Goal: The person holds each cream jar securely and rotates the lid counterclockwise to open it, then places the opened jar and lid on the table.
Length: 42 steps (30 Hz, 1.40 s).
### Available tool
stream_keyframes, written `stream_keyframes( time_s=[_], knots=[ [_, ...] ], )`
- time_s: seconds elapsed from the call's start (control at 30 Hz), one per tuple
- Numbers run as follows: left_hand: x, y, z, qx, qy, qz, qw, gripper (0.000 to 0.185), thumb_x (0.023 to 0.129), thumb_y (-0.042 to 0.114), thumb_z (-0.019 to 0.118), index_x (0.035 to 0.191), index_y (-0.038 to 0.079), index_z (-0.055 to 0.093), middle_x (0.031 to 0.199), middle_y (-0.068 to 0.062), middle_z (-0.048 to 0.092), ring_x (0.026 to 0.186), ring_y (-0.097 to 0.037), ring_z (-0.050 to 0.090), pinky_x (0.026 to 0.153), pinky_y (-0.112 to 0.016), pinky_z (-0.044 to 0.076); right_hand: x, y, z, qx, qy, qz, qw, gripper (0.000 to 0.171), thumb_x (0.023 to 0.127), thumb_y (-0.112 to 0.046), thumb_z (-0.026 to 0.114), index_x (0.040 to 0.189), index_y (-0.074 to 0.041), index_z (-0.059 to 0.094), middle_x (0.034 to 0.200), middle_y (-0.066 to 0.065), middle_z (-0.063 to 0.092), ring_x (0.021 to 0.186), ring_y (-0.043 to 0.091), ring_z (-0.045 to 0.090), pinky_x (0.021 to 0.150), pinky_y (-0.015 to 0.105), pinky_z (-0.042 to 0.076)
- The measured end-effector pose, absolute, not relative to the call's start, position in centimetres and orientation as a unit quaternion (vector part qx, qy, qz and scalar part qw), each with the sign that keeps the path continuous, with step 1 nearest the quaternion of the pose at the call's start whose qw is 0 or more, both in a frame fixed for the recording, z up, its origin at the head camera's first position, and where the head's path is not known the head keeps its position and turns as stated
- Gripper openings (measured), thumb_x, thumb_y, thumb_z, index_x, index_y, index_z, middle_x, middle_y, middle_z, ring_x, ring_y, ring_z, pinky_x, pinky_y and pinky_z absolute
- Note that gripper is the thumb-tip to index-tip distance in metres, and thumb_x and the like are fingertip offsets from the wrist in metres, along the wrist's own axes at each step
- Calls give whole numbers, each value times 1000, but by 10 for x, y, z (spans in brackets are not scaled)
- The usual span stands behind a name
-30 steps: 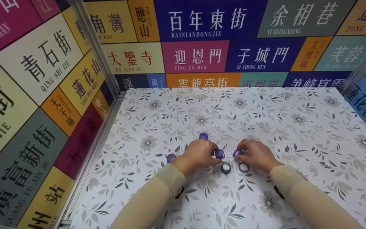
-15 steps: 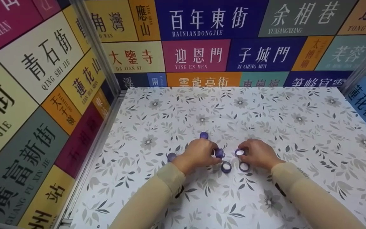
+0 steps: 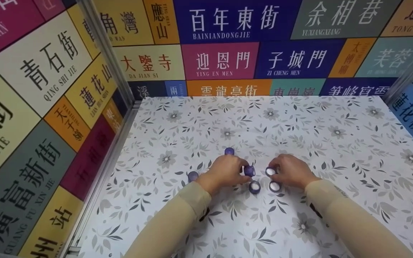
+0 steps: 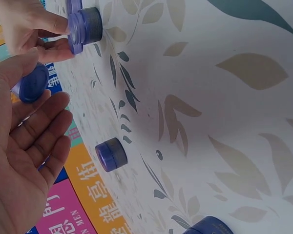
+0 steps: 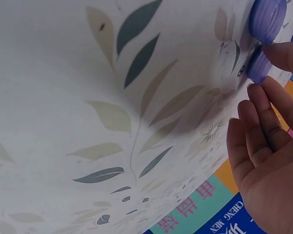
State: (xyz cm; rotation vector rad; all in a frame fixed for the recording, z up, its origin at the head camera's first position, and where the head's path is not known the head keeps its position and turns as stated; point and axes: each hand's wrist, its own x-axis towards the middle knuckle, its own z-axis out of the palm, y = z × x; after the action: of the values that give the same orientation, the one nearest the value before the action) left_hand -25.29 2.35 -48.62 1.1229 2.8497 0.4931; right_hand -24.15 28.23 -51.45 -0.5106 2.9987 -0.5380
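Observation:
In the head view, my left hand [image 3: 228,171] pinches a small round purple jar [image 3: 250,171] between thumb and fingers, above the table. In the left wrist view, that jar [image 4: 34,83] is tilted, its dark round face towards the table; its other side is partly hidden. My right hand [image 3: 292,171] has thumb and fingertips on a pale-topped purple jar [image 3: 271,171] standing on the table. Two more pale-topped jars, one on the left [image 3: 254,187] and one on the right [image 3: 274,186], stand just nearer to me.
Another purple jar [image 3: 229,151] stands beyond my left hand, and one more [image 3: 193,176] lies left of that wrist, partly covered. The flower-patterned table [image 3: 299,129] is bounded by sign-covered walls [image 3: 221,62] and a metal frame [image 3: 122,118] on the left.
The jar in my right hand was tilted with its purple side showing; now it sits level, pale top upwards. My left hand has barely moved with its jar.

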Motion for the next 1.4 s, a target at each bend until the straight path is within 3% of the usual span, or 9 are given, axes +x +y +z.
stream_keyframes(
  time_s=[0.47, 0.93, 1.4],
  knots=[
    [-261, 39, -492, 376, 921, 94, -25, 30, 86, 48, 72, 91, 19, 73, 81, 5, 61, 78, -17, 60, 74, -34, 48, -242, 282, -512, -163, 971, -173, 42, 32, 76, -21, 82, 105, -10, 74, 92, 3, 63, 87, 24, 58, 82, 46, 47],
    [-275, 58, -511, 375, 924, 63, -33, 39, 86, 50, 73, 107, 17, 75, 90, 2, 63, 84, -19, 61, 80, -35, 47, -240, 284, -514, -170, 969, -178, 29, 32, 75, -23, 83, 103, -10, 75, 89, 2, 62, 84, 23, 58, 78, 45, 48],
    [-280, 68, -525, 390, 920, 37, -4, 47, 91, 51, 66, 127, 21, 69, 120, 0, 63, 110, -20, 57, 95, -36, 43, -240, 286, -516, -164, 969, -182, 29, 32, 74, -20, 83, 103, -11, 74, 90, 2, 61, 85, 23, 58, 79, 45, 47]
  ],
)
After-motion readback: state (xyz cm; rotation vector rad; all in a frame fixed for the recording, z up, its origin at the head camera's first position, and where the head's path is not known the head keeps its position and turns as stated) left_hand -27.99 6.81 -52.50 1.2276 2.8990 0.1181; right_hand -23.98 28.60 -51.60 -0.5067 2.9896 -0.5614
